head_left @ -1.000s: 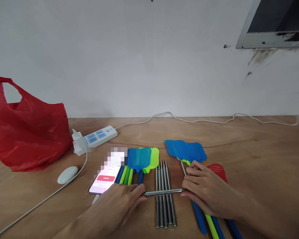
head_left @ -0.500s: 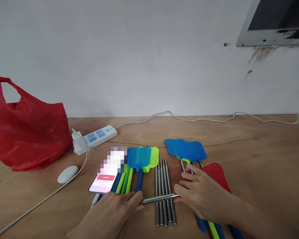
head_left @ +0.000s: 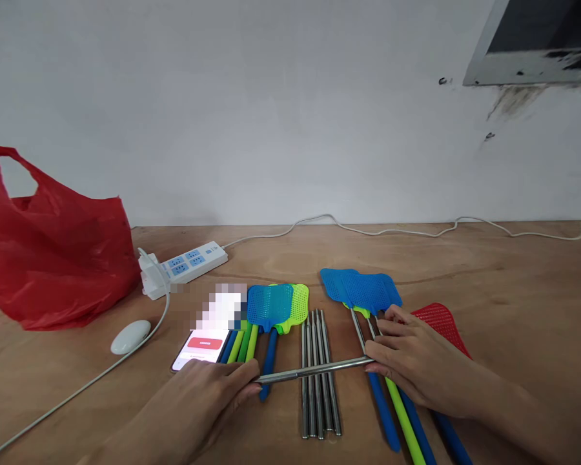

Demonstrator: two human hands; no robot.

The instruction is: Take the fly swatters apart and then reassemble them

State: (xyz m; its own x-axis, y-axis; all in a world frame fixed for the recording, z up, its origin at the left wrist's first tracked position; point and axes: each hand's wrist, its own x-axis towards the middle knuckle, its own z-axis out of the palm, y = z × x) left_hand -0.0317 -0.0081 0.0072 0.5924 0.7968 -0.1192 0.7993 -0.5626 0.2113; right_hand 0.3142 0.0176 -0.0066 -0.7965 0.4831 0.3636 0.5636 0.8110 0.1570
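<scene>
Both hands hold one telescopic steel rod [head_left: 314,370] crosswise above the table. My left hand [head_left: 213,397] pinches its left end, and my right hand [head_left: 409,358] grips its right end. Under the rod lie several more steel rods [head_left: 319,381] side by side. To the left lies a pile of blue and green fly swatters [head_left: 274,309]. On the right, under my right hand, lie assembled swatters with blue heads [head_left: 361,290] and a red head [head_left: 440,323].
A phone [head_left: 201,347] with a lit screen lies by my left hand. Further left are a white mouse-like puck [head_left: 130,336], a white power strip [head_left: 186,267] with cables, and a red plastic bag [head_left: 53,248]. A white wall stands behind the wooden table [head_left: 513,284].
The rod between my hands has grown longer: my left hand drew back to the left and my right hand shifted right. The red swatter head moved right with it.
</scene>
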